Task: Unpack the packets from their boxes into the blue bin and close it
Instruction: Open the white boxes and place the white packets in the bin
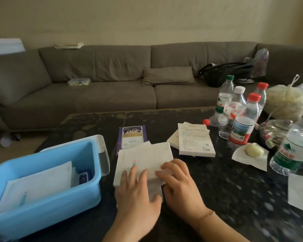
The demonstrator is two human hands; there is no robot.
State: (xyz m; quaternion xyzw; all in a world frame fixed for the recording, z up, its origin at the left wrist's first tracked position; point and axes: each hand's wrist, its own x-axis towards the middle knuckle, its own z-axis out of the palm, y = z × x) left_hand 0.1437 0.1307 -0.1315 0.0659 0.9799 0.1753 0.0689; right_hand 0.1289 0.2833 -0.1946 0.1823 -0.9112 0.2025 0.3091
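i have both hands on the white box (143,159) lying flat on the desk (226,189) dead ahead of me. my left hand (138,187) lies on its near left part with fingers fairly straight, thumb reaching to the packet (155,190) that sticks out of the near end toward 6 o'clock. my right hand (180,180) curls over the near right corner, fingers bent on the box top; whether it truly grips i cannot tell. the box's long axis runs roughly from 8 to 2 o'clock.

the blue bin (87,186) sits open at 9 o'clock from the box, just beside it, with packets already inside (38,186) and its clear lid (103,154) hanging behind. so the left hand is nearer for the drop. i judge the packet should slide out toward me, where the desk has room; bottles (243,123) crowd 2 o'clock.
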